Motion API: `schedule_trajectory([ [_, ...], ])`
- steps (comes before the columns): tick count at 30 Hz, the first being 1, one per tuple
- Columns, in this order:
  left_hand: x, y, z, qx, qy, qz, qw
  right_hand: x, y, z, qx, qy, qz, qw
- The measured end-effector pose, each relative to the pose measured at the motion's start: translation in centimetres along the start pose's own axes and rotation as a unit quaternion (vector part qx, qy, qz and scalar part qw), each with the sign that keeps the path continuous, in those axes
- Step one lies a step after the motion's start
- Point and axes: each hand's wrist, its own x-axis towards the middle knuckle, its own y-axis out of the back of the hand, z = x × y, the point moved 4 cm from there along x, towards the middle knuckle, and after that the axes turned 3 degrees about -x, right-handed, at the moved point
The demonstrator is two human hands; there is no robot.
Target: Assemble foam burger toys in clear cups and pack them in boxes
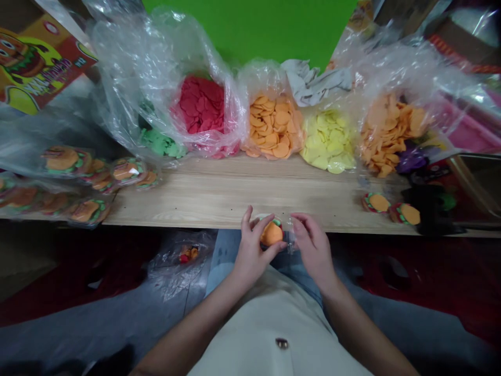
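A small toy burger (272, 233) with an orange top sits in a clear plastic sleeve at the near edge of the wooden table (219, 196). My left hand (250, 253) curls round the burger's left side, thumb and fingers pinching it. On the right, my right hand (311, 245) pinches the clear sleeve. Both hands meet just over the table's front edge, above my lap.
Open plastic bags of foam discs line the back: green (158, 141), red (201, 107), orange (274, 128), yellow (329, 141), pale orange (387, 130). Bagged finished burgers (78, 180) pile at left. Two bare burgers (391, 208) lie at right. A printed box (35, 62) stands far left.
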Motion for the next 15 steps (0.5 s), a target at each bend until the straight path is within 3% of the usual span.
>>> schedule_trajectory([
  [6,0.2,0.1,-0.1,0.012,-0.006,-0.003,1.000,0.1,0.2,0.7,0.059,-0.066,-0.010,0.996],
  [10,0.1,0.1,-0.7,-0.078,0.022,-0.014,0.997,0.1,0.1,0.6,0.085,-0.072,-0.007,0.994],
  [12,0.0,0.3,-1.7,-0.192,0.081,0.010,0.978,0.1,0.1,0.8,0.102,-0.082,-0.002,0.991],
  [15,-0.3,0.1,-3.2,-0.353,0.171,0.025,0.920,0.3,0.1,1.2,0.122,-0.094,-0.001,0.988],
])
